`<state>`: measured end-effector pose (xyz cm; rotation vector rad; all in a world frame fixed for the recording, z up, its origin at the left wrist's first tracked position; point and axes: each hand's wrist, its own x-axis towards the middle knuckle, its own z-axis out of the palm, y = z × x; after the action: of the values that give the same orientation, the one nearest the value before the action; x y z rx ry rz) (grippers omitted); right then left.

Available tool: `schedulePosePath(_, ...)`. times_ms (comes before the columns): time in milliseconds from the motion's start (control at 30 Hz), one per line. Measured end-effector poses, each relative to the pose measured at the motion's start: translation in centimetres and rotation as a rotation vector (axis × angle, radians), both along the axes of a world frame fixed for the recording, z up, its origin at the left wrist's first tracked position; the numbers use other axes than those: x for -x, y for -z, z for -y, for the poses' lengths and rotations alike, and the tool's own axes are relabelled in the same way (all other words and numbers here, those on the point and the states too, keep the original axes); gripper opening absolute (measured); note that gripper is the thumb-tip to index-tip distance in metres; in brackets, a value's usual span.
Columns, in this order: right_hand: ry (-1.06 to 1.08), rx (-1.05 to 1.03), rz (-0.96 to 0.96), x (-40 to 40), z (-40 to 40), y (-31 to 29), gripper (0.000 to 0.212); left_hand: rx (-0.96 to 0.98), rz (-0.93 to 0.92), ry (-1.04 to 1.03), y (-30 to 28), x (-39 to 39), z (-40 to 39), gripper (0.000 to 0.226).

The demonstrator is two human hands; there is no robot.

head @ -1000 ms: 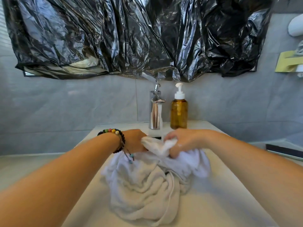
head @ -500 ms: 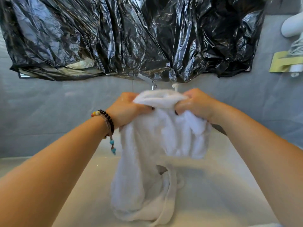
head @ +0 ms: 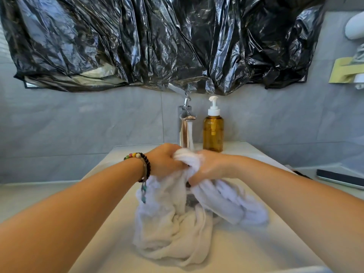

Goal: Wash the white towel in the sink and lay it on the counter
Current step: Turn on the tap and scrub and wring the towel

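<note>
1. Both hands are bunched up on the towel [head: 173, 223] right under the tap [head: 185, 123]. Left hand [head: 165, 161] has its fingers curled round a wad of it, right hand [head: 211, 166] grips the same wad from the other side, knuckles nearly touching the left.
2. Water's running out of the tap in a thin stream and lands right on that bunched bit between the hands.
3. The rest of the towel hangs down from the grip and piles up in the sink [head: 256, 249]. One fold trails off to the right and looks blurred, so I can't tell exactly how it lies.
4. Left wrist has a bead bracelet [head: 144, 166] with a little tassel dangling over the towel.
5. Soap bottle [head: 213, 133], amber with a white pump, stands upright just right of the tap on the back ledge.
6. Black plastic sheet [head: 157, 40] is up on the wall above it all, crinkled.
7. Counter [head: 29, 196] runs off either side of the sink; there's a dark flat thing [head: 342, 177] on the right part.
</note>
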<state>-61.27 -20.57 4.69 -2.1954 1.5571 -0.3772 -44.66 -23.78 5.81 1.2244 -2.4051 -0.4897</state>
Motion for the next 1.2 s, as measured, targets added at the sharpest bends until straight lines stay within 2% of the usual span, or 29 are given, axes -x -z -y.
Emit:
schedulePosePath(33, -0.002, 0.084, 0.006, 0.3, 0.5, -0.7, 0.040, -0.011, -0.087, -0.009, -0.3, 0.1, -0.1, 0.007)
schedulePosePath(100, 0.094, 0.230, 0.173, 1.3, 0.9, -1.9, 0.021, 0.006, -0.216, -0.033, -0.8, 0.5, -0.3, 0.009)
schedulePosePath(167, 0.190, 0.320, 0.383, 2.5, 0.8, -3.2, 0.024, 0.068, -0.244, -0.040, -1.8, 0.8, -0.8, 0.015)
schedulePosePath(233, 0.251, 0.402, 0.482, 3.1, 0.2, -4.5, 0.026, 0.039, -0.219, -0.049, -2.7, 1.1, -1.1, 0.026)
schedulePosePath(300, 0.265, 0.449, 0.611, 3.3, -0.5, -5.7, 0.019, -0.079, -0.146, -0.053, -2.9, 1.2, -1.3, 0.041)
schedulePosePath(400, 0.336, 0.528, 0.916, 4.8, -1.2, -6.8, 0.039, -0.227, 0.113, 0.033, -0.6, 0.9, -1.3, 0.047)
schedulePosePath(467, 0.431, 0.541, 1.021, 6.8, -1.0, -6.9, 0.032, -0.352, 0.095, 0.083, 1.3, 0.1, -0.8, 0.049)
schedulePosePath(500, 0.469, 0.502, 1.005, 7.8, -0.8, -6.8, 0.032, -0.402, 0.007, 0.088, 1.7, -0.2, -0.5, 0.047)
schedulePosePath(567, 0.546, 0.322, 0.809, 9.4, -0.7, -6.1, 0.030, -0.414, -0.190, 0.074, 1.9, -0.4, 0.4, 0.045)
schedulePosePath(633, 0.539, 0.094, 0.384, 10.2, -0.6, -4.9, 0.023, -0.383, -0.372, 0.058, 0.9, -0.3, 0.7, 0.028)
schedulePosePath(700, 0.473, -0.155, -0.028, 9.8, -0.7, -3.9, 0.035, -0.270, -0.533, -0.036, -0.7, -0.2, 0.7, 0.016)
schedulePosePath(767, 0.435, -0.348, -0.177, 8.6, -0.5, -3.2, 0.046, -0.132, -0.714, -0.148, -2.4, -0.6, 0.7, 0.014)
schedulePosePath(833, 0.389, -0.337, -0.199, 7.5, 0.0, -2.9, 0.058, -0.052, -0.882, -0.213, -3.6, -1.2, 0.8, 0.010)
schedulePosePath(900, 0.299, -0.155, -0.208, 6.5, 0.4, -2.5, 0.070, -0.037, -0.903, -0.250, -3.2, -1.6, 0.9, 0.013)
schedulePosePath(933, 0.234, -0.071, -0.134, 5.6, 0.4, -2.1, 0.073, -0.047, -0.851, -0.245, -2.5, -1.7, 1.0, 0.012)
schedulePosePath(1000, 0.125, 0.010, 0.109, 3.6, 0.7, -0.7, 0.077, -0.085, -0.603, -0.177, -1.0, -1.4, 0.9, 0.013)
schedulePosePath(1033, 0.073, 0.039, 0.190, 2.7, 0.9, 0.1, 0.073, -0.120, -0.445, -0.117, -0.3, -0.9, 0.7, 0.014)
schedulePosePath(1100, 0.013, 0.110, 0.179, 1.4, 1.3, 1.3, 0.051, -0.175, -0.255, -0.007, 0.7, 0.1, 0.7, 0.016)
schedulePosePath(1167, 0.001, 0.128, 0.167, 1.5, 1.4, 1.2, 0.031, -0.141, -0.242, -0.008, 0.4, 0.6, 0.6, 0.013)
schedulePosePath(1200, 0.015, 0.111, 0.228, 1.9, 1.3, 0.8, 0.027, -0.106, -0.256, -0.048, 0.1, 0.5, 0.8, 0.010)
